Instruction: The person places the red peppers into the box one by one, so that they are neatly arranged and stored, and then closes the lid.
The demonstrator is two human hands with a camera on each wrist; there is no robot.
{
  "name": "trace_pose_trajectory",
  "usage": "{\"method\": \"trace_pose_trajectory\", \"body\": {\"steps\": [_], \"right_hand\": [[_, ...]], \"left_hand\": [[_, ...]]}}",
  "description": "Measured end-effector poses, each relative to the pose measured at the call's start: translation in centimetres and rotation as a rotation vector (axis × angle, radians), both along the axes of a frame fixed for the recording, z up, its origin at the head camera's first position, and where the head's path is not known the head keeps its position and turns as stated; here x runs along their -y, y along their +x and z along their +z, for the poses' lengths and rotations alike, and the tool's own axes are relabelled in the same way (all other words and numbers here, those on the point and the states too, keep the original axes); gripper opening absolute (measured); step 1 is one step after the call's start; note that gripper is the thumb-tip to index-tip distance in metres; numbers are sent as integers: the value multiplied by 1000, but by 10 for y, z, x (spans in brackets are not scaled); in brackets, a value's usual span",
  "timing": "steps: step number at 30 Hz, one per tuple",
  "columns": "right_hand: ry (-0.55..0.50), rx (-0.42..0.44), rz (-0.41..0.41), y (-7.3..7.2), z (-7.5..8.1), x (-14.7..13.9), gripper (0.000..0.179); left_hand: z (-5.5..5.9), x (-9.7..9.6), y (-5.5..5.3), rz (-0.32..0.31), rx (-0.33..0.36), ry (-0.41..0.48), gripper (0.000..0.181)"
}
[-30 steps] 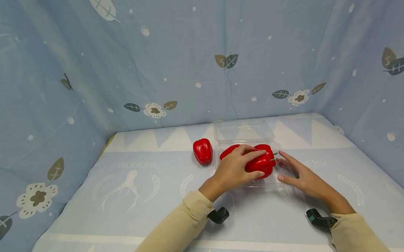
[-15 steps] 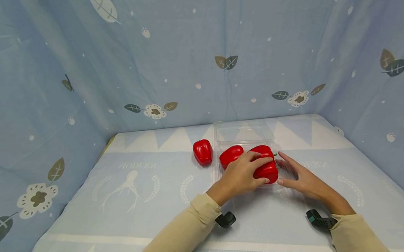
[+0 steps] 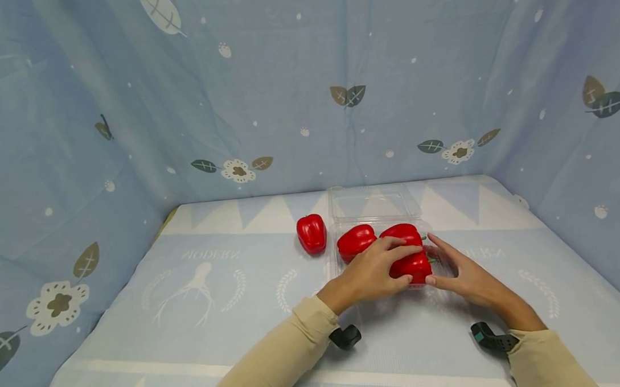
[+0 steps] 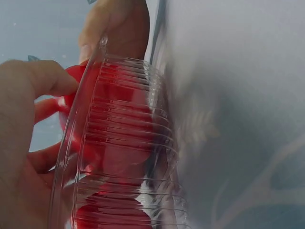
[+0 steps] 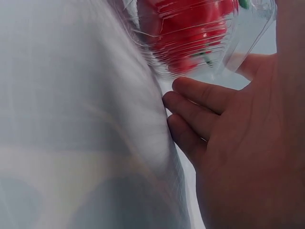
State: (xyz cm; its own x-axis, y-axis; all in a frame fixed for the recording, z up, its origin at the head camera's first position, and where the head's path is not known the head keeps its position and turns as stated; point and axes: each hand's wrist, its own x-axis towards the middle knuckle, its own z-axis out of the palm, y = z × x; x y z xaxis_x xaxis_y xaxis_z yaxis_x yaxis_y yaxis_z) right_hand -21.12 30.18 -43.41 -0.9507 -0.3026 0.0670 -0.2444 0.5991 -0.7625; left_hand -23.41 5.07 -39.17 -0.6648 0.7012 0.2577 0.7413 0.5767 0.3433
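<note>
A clear plastic clamshell box (image 3: 374, 218) lies open on the table, holding three red bell peppers. Inside, one pepper (image 3: 355, 241) is at the left and another (image 3: 401, 231) at the back right. My left hand (image 3: 374, 271) grips the front right bell pepper (image 3: 415, 268), thumb in front and fingers over its top. Through the ribbed box wall (image 4: 164, 124) in the left wrist view, that pepper shows low inside. My right hand (image 3: 466, 276) is at the box's right end, thumb and fingers spread around that end; its fingers (image 5: 190, 114) look fairly straight in the right wrist view.
A fourth-seeming loose red bell pepper (image 3: 312, 234) lies on the table left of the box. The box's lid (image 3: 374, 201) is folded back toward the patterned blue curtain (image 3: 285, 75) behind the table.
My left hand has moved right and toward me with its bell pepper, which has gone down into the front right of the box. The right hand has stayed nearly still.
</note>
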Motion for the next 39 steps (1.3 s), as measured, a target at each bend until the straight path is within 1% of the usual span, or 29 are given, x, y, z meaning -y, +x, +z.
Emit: {"method": "trace_pose_trajectory", "body": {"steps": [4, 8, 13, 19, 29, 36, 39], "right_hand": [[-2, -1, 4, 0, 0, 0, 96], [-5, 0, 8, 0, 1, 0, 96], [2, -1, 7, 1, 1, 0, 98], [6, -11, 16, 0, 0, 0, 100], [22, -7, 16, 1, 1, -1, 102], [22, 0, 10, 1, 2, -1, 103], [21, 3, 8, 2, 2, 0, 102]], "left_hand": [[1, 1, 0, -16, 35, -14, 56], [1, 0, 0, -11, 46, -19, 59], [1, -1, 0, 4, 41, -25, 59], [2, -1, 2, 28, 28, -54, 57], [1, 0, 2, 6, 22, -67, 52], [4, -2, 4, 2, 25, -107, 55], [3, -2, 4, 7, 31, -110, 56]]}}
